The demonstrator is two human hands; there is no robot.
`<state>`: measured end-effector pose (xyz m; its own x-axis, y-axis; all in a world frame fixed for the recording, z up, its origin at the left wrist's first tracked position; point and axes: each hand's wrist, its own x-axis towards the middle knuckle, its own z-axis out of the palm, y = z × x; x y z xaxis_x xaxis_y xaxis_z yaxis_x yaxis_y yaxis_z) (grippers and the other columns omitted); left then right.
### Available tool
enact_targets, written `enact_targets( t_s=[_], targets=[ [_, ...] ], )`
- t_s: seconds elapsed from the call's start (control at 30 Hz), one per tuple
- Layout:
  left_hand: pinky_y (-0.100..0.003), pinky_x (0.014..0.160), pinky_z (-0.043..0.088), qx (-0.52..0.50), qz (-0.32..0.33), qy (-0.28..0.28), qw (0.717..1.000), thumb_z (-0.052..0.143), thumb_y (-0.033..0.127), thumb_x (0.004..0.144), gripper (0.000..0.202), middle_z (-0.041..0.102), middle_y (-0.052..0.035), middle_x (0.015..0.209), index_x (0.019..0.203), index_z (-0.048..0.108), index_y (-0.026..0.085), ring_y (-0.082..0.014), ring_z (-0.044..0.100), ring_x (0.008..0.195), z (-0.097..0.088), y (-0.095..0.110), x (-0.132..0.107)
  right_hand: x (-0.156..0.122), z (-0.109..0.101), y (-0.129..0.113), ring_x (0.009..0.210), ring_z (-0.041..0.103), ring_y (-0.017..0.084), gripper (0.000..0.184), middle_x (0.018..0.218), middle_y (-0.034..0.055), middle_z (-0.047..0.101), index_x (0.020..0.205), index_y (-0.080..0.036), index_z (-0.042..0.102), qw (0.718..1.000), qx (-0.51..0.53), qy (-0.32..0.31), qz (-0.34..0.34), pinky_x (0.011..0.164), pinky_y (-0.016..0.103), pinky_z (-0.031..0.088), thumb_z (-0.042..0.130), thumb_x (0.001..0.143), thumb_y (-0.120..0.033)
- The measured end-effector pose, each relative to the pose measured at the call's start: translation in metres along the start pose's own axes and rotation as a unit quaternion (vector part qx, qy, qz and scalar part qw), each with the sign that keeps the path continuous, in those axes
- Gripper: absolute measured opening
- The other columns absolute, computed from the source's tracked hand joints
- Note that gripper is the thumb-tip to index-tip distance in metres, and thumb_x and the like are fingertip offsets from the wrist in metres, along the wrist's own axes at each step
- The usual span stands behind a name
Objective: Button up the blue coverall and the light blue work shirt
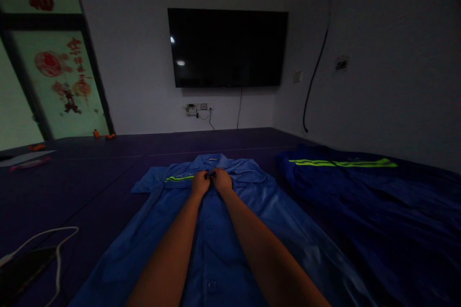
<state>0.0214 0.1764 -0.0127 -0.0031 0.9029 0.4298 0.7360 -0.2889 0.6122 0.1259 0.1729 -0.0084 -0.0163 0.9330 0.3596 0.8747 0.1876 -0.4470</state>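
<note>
I record one blue shirt [212, 244] spread on the purple mat [118, 172], lying between one white cable [58, 264] and one dark garment [360, 201]; mat extends past the collar to the wall [144, 86]. Two hands, the left hand [200, 183] and right hand [222, 180], have fingertips closed, pinching the shirt's front below its collar.

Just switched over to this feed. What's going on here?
A person has the left hand and right hand together at the front of a blue shirt, just below its collar. What lies between the fingertips is too dark to tell. The shirt is spread front side up on a purple surface, and a darker blue garment with yellow-green stripes lies to its right.
</note>
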Motion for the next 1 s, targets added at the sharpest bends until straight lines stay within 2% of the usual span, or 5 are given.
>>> enact_targets(
  t_s=[0.53, 1.0],
  targets=[
    [-0.024, 0.07, 0.042, -0.004, 0.009, -0.008, 1.0, 0.05, 0.007, 0.071, 0.023, 0.068, -0.009, 0.086, 0.087, 0.066, 0.011, -0.0156, 0.06, 0.078, 0.0013, -0.0019, 0.0006, 0.0007, -0.0011, -0.0014, 0.09, 0.059, 0.016, 0.027, 0.095, 0.0084, 0.064, 0.097, -0.018, 0.062, 1.0, -0.007, 0.001, 0.022, 0.075, 0.021, 0.04, 0.046, 0.077, -0.011],
    [-0.024, 0.072, 0.042, 0.023, 0.021, -0.002, 1.0, 0.048, 0.006, 0.071, 0.025, 0.067, -0.0091, 0.089, 0.091, 0.064, 0.012, -0.0151, 0.06, 0.081, 0.0009, -0.0004, -0.0005, -0.0005, -0.0055, -0.0016, 0.091, 0.059, 0.016, 0.024, 0.093, 0.0077, 0.065, 0.098, -0.018, 0.062, 1.0, 0.002, 0.005, 0.023, 0.075, 0.021, 0.04, 0.049, 0.077, -0.017]
  ],
)
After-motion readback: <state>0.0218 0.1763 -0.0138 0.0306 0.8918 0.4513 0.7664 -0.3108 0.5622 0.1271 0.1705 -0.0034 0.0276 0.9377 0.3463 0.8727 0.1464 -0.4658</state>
